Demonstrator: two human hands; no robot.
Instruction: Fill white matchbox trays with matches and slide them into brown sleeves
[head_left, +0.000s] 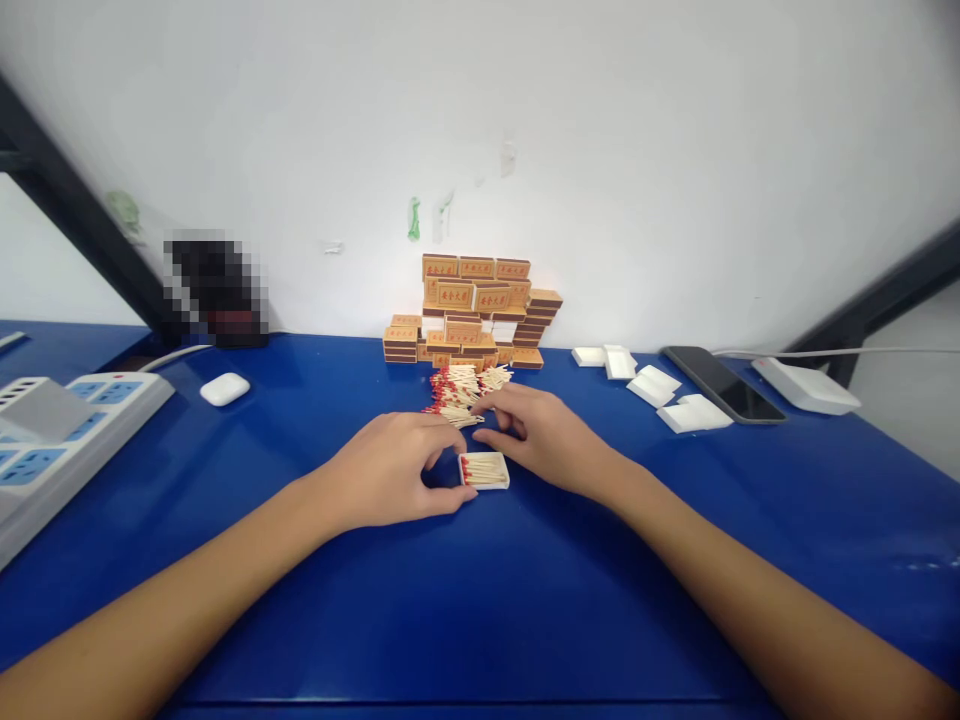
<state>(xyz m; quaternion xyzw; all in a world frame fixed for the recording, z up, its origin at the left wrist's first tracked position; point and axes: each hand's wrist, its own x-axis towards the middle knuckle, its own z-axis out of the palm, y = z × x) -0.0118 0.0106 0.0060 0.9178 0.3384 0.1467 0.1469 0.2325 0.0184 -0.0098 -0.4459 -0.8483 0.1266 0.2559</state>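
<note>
In the head view, a small white matchbox tray [484,486] lies on the blue table, with red-tipped matches [484,468] in it. My left hand [405,468] is closed around the left end of this tray, thumb at the near side and fingers at the far side. Just beyond the tray is a loose pile of matches [459,384] with red heads. The fingertips of my right hand [541,432] reach to the pile's near right edge. Its thumb and index finger are apart, and no match shows between them.
Stacked matchboxes [457,295] stand against the wall behind the pile. On the right lie several white trays [651,386], a phone [720,383] and a white box [806,386]. A power strip [142,405] and a white earphone case [225,389] are on the left.
</note>
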